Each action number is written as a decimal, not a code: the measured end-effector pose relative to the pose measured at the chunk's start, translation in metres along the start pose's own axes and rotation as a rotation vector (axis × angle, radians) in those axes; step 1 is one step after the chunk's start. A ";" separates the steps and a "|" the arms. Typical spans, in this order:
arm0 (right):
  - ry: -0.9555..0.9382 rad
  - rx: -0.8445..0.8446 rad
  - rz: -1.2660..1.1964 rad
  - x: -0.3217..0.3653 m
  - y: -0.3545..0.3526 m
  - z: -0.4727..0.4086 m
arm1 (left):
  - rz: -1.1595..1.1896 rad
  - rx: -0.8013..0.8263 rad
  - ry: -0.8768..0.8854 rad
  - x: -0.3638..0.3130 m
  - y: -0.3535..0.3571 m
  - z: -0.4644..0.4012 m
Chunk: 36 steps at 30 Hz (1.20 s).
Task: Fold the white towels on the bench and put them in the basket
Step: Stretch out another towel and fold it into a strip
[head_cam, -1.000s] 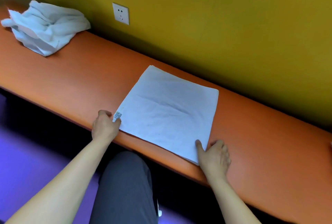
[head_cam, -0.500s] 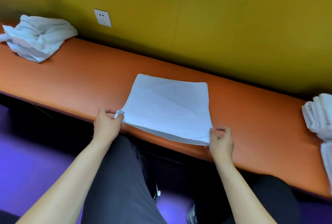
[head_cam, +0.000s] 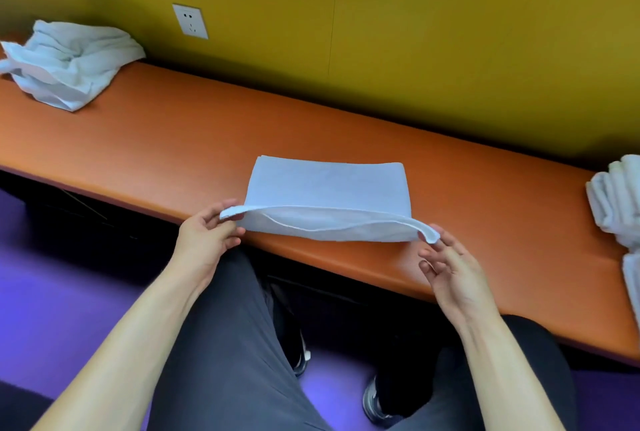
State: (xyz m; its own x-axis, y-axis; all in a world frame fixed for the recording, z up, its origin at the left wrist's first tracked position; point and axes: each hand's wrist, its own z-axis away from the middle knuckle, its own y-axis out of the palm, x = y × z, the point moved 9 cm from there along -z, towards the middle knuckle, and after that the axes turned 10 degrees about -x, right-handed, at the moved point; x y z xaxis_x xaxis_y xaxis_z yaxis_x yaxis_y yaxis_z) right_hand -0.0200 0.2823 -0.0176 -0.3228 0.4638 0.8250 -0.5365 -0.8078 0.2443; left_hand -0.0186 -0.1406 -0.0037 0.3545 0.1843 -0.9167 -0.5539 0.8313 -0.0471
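While the white towel (head_cam: 325, 188) lies on the orange bench (head_cam: 173, 140), its near edge is lifted above the bench's front edge. The left hand (head_cam: 204, 240) pinches the left corner between thumb and fingers. The right hand (head_cam: 450, 271) has loose, spread fingers, and their tips touch the right corner. A crumpled towel pile (head_cam: 69, 60) sits far left; folded towels (head_cam: 616, 202) are at the right.
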 end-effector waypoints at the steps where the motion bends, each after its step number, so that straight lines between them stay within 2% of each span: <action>1: -0.065 -0.009 0.086 0.004 0.002 -0.005 | -0.063 -0.018 0.049 -0.003 0.000 -0.004; 5: -0.414 -0.153 0.444 0.032 0.013 -0.030 | -0.265 -0.097 0.269 -0.020 0.007 -0.025; 8: -0.631 -0.161 0.595 0.054 0.033 -0.053 | -0.304 -0.130 0.349 -0.031 0.018 -0.045; 11: -0.672 -0.111 0.648 0.061 0.057 -0.082 | -0.389 -0.194 0.386 -0.044 0.028 -0.069; 18: -0.664 -0.180 0.749 0.060 0.090 -0.143 | -0.581 -0.257 0.444 -0.064 0.063 -0.112; 24: -0.647 -0.202 0.939 0.043 0.100 -0.173 | -0.691 -0.308 0.412 -0.044 0.075 -0.144; 26: -0.734 -0.241 1.025 0.044 0.099 -0.168 | -0.708 -0.277 0.470 -0.041 0.081 -0.135; 28: -0.986 -0.256 1.101 0.054 0.107 -0.154 | -0.768 -0.147 0.611 -0.039 0.102 -0.112; 30: -1.272 -0.050 1.171 0.049 0.133 -0.134 | -0.847 0.080 0.762 -0.026 0.135 -0.077; 32: -1.395 0.250 1.251 0.027 0.157 -0.123 | -0.989 0.300 0.816 0.002 0.165 -0.046; 34: -1.320 0.427 1.407 0.003 0.162 -0.128 | -1.211 0.373 0.836 0.029 0.182 -0.028; 36: -1.161 0.441 1.525 -0.010 0.151 -0.138 | -1.365 0.321 0.848 0.040 0.186 -0.023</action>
State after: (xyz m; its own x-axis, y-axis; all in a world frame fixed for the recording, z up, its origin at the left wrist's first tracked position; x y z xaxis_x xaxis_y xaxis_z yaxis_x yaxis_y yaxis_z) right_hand -0.2054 0.2055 -0.0595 0.4291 -0.8619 0.2700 -0.0947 -0.3402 -0.9356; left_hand -0.1254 0.0094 -0.0582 -0.1294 -0.9679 -0.2155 0.0123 0.2158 -0.9764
